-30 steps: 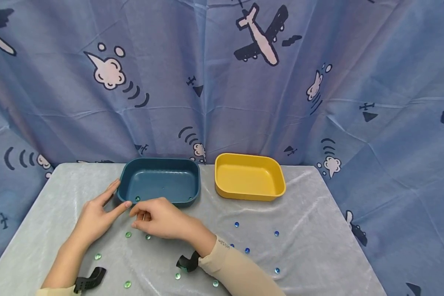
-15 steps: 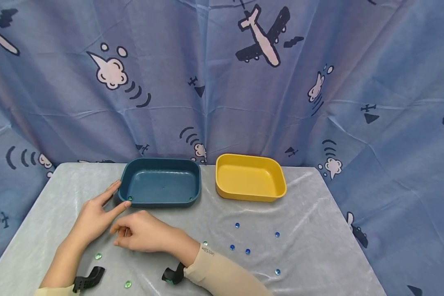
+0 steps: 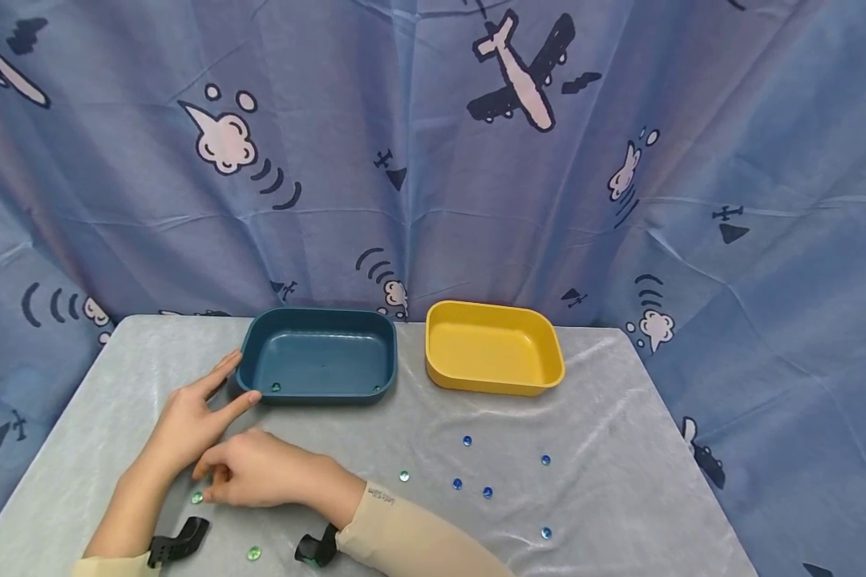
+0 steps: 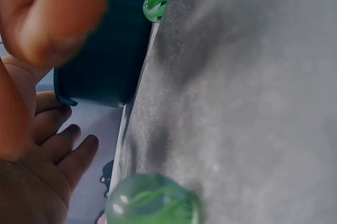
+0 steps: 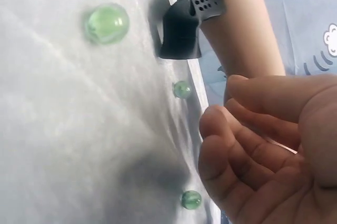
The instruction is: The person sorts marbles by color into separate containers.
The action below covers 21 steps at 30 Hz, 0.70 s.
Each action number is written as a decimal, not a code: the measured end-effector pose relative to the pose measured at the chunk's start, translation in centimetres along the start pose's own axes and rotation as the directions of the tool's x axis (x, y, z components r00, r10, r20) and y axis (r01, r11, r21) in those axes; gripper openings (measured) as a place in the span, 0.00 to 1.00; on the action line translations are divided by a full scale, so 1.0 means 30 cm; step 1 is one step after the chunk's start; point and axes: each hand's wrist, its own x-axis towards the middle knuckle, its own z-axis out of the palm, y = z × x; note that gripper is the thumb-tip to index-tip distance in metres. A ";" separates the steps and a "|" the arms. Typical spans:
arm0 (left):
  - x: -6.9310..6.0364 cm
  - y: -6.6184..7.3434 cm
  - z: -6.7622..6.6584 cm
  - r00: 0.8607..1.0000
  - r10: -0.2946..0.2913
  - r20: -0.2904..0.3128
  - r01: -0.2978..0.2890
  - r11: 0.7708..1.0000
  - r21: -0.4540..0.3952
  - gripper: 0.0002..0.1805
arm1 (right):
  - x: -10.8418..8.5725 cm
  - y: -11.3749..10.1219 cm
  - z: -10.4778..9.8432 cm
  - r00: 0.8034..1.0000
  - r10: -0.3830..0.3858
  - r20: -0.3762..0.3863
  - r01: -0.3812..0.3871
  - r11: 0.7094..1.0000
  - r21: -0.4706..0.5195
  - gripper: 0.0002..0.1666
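Note:
My left hand (image 3: pixel 193 418) rests against the left end of a dark teal bin (image 3: pixel 325 398), fingers straight and thumb at the front rim. Inside that bin lie two green marbles; one green marble (image 3: pixel 276 387) is near its front left corner. My right hand (image 3: pixel 256 469) is over the cloth in front of the bin, fingers loosely bent. Its fingertips are close to another green marble (image 3: pixel 198 498); the right wrist view shows a gap between thumb and fingers, with nothing held. More green marbles appear in the right wrist view, one large marble (image 5: pixel 107 23) at upper left.
A yellow bin (image 3: pixel 494 385) stands right of the teal one. Several blue marbles (image 3: pixel 487 493) are scattered at the right of the grey cloth (image 3: pixel 606 449). Loose green marbles lie nearer the front, one marble (image 3: pixel 254 553) between the forearms. A patterned curtain (image 3: pixel 433 160) hangs behind.
My right hand has moved from the teal bin's front rim down and left toward a green marble. Inside the bin, the left marble rolled left, then back right. My left hand has stayed put.

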 end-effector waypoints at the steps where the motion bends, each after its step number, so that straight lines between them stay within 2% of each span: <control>1: 0.001 0.001 0.000 1.000 -0.001 -0.001 0.001 1.000 0.003 0.45 | 0.005 0.001 0.005 1.000 0.004 0.007 -0.004 1.000 -0.002 0.16; 12: 0.002 0.001 0.004 1.000 0.003 0.000 -0.003 1.000 -0.010 0.45 | 0.057 -0.008 0.046 0.992 0.077 0.096 -0.072 0.996 -0.053 0.19; 21: 0.001 0.001 0.002 1.000 -0.008 0.010 0.008 1.000 -0.013 0.45 | 0.070 -0.019 0.072 0.997 0.064 0.045 -0.057 0.987 -0.151 0.15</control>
